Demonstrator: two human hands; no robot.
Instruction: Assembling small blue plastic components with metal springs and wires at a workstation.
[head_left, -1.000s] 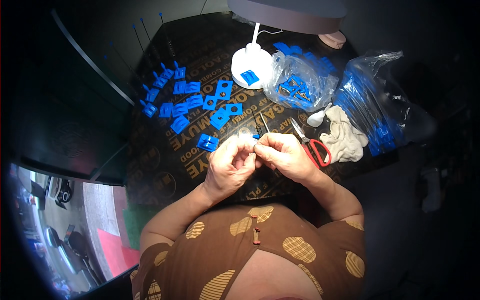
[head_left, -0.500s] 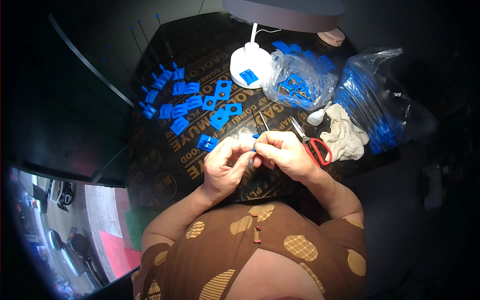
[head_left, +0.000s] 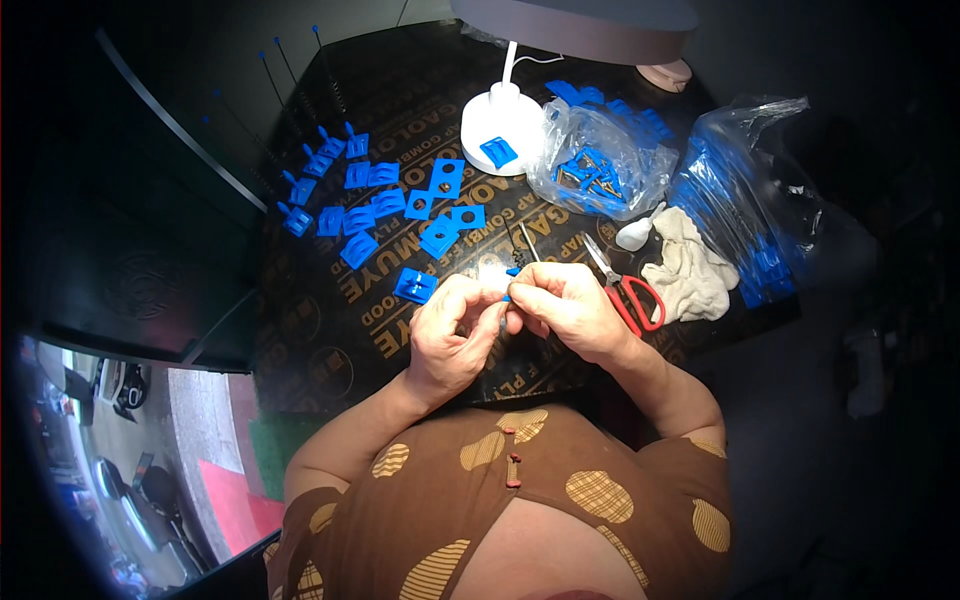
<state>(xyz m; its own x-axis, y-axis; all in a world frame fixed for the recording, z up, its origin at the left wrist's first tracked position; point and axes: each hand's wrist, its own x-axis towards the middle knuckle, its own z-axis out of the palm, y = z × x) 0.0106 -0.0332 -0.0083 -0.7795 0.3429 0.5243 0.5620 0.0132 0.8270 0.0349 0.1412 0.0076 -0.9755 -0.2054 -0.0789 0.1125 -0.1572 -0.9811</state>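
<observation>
L grip (head_left: 448, 325), R grip (head_left: 568, 312) pinched on blue pc (head_left: 507, 299); gold lettering (head_left: 391, 342) on tbl (head_left: 300, 350).

Strong light falls from the broad round grey lampshade (head_left: 575, 28) just past twelve o'clock, bleaching the lamp's round white base (head_left: 483, 122) and glaring near the fingertips of the bare left hand (head_left: 445, 325). The crinkled clear plastic bag (head_left: 648, 182) towards one o'clock glints. Three and ten o'clock lie in near-black. Daylight at eight o'clock looks hazy, bent and soft along the fisheye rim.
</observation>
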